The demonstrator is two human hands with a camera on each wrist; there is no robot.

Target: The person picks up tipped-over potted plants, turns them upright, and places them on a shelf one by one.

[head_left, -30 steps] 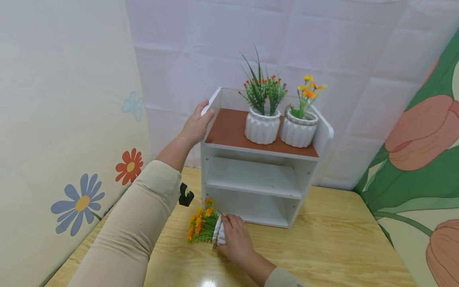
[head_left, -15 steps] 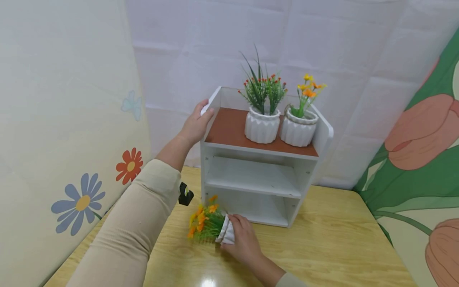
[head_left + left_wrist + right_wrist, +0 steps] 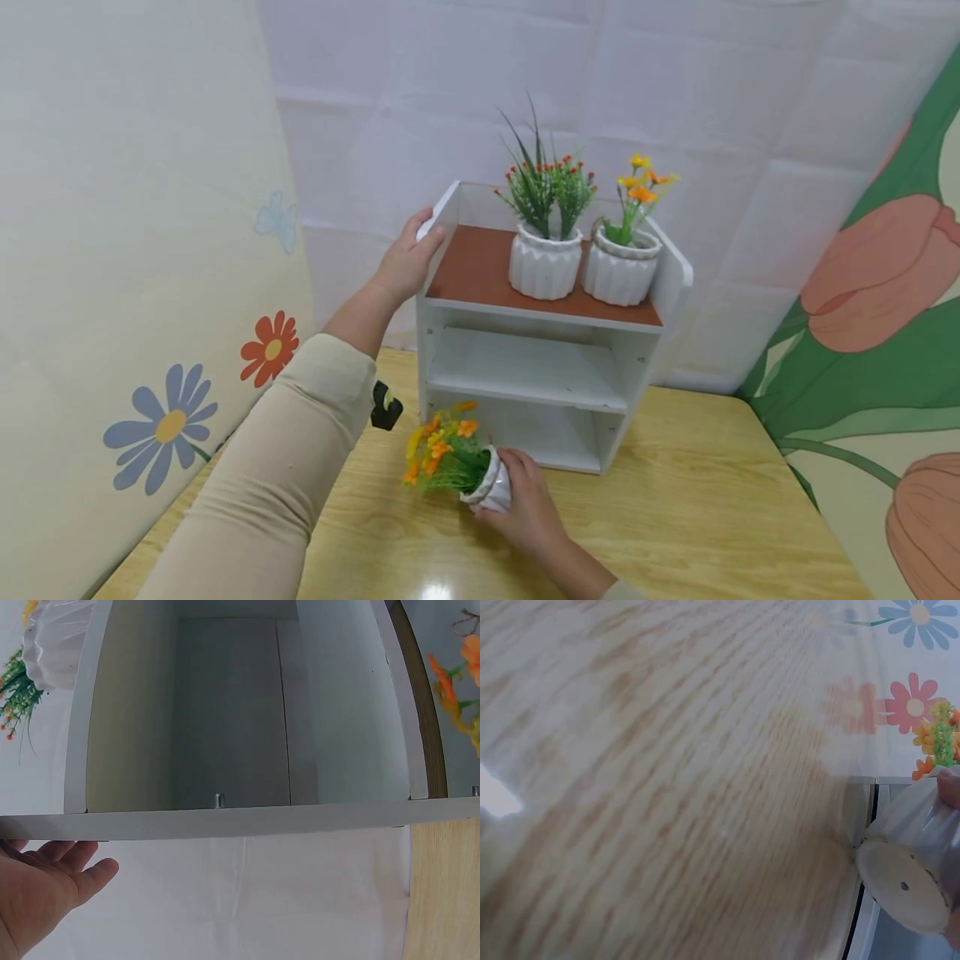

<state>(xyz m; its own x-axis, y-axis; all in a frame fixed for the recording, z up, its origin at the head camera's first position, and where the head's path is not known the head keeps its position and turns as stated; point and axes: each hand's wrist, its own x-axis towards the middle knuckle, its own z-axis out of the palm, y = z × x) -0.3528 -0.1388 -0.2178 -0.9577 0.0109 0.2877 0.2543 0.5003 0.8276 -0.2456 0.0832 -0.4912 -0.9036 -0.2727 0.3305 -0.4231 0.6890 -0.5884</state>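
Note:
At the upper left side panel of a small white shelf [image 3: 525,397], my left hand [image 3: 405,260] grips the edge, with the thumb across its front. In the left wrist view, lower fingers [image 3: 75,859] lie along the panel's outer side. My right hand [image 3: 525,498] holds a white fluted flowerpot [image 3: 489,483] by its base. That pot is tilted, its yellow and orange flowers [image 3: 442,443] leaning left before the bottom shelf. Its round underside [image 3: 901,885] shows in the right wrist view. Two white pots stand on the brown top: one with red-dotted greenery [image 3: 546,265], one with orange flowers [image 3: 621,268].
The shelf stands on a wood-grain table [image 3: 697,492] against a white cloth backdrop [image 3: 675,92]. Flower-patterned walls flank both sides. A small black object [image 3: 386,407] appears beside my left sleeve [image 3: 277,425].
My right hand has shifted right with the flowerpot and turned it from lying sideways to more upright. The flowers have risen slightly. My left hand stays on the shelf.

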